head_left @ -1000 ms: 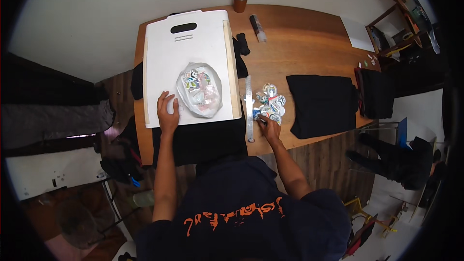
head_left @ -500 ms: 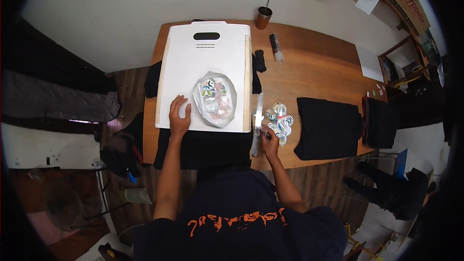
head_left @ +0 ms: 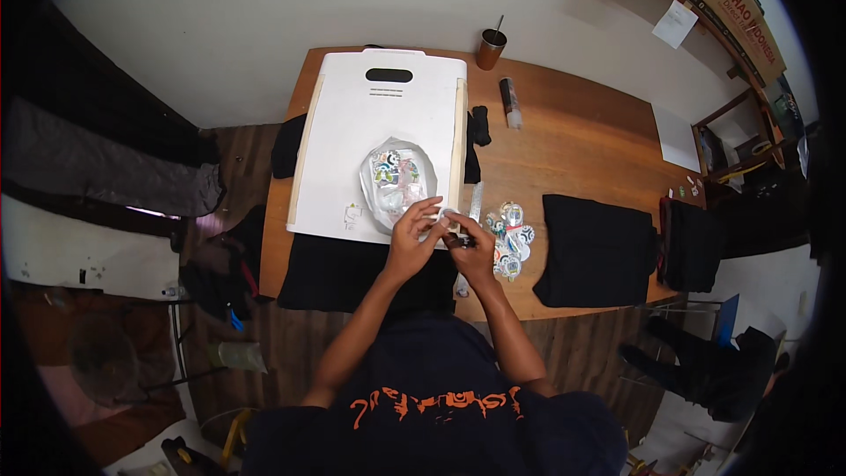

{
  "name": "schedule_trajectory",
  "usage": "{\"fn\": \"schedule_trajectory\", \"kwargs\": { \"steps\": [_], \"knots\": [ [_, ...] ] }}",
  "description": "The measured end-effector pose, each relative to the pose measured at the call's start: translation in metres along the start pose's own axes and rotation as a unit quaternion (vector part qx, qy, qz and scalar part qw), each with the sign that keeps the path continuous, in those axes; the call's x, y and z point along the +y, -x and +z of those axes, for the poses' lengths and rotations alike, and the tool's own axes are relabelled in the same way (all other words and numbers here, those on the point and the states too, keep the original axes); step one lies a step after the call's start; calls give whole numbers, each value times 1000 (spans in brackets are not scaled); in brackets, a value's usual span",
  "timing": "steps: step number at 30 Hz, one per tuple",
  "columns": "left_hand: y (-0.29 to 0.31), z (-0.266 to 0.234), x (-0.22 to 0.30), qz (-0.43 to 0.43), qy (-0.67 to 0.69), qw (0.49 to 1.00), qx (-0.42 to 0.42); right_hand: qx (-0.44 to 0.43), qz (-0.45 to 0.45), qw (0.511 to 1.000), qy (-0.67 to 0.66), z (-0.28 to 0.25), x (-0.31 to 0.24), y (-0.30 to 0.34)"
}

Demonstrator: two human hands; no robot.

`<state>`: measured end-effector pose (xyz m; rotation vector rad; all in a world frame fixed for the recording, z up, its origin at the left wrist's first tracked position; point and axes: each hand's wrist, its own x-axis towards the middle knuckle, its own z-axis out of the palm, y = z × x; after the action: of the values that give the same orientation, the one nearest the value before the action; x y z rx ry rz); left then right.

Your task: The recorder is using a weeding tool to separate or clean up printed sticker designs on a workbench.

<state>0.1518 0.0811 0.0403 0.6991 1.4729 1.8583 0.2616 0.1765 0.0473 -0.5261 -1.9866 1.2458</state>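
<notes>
While the left hand point(head_left: 411, 245) and right hand point(head_left: 472, 253) pinch a small pale piece point(head_left: 448, 215) above the near right corner of the white board point(head_left: 352, 137), a slackened grip could drop it into the open plastic bag point(head_left: 374, 197) just beside.

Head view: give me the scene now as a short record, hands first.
Left hand: fingertips close to the right hand's
Right hand: fingers bent toward the left
At the fingertips: small pale item, too small to identify
Bag: open, whitish plastic, on the white board
Patterned pieces: piled right of the ruler-like strip
Black cloth: folded, right of the pile
Cup: near table's far edge
</notes>
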Motion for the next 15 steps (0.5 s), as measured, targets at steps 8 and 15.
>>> {"fn": "schedule_trajectory", "kwargs": {
  "steps": [8,15],
  "knots": [
    [3,-4,19,-20,55,993,106,28,120,990,-64,4,6,22],
    [8,-3,37,48,52,989,131,-73,269,897,-343,-7,-6,16]
  ]
}}
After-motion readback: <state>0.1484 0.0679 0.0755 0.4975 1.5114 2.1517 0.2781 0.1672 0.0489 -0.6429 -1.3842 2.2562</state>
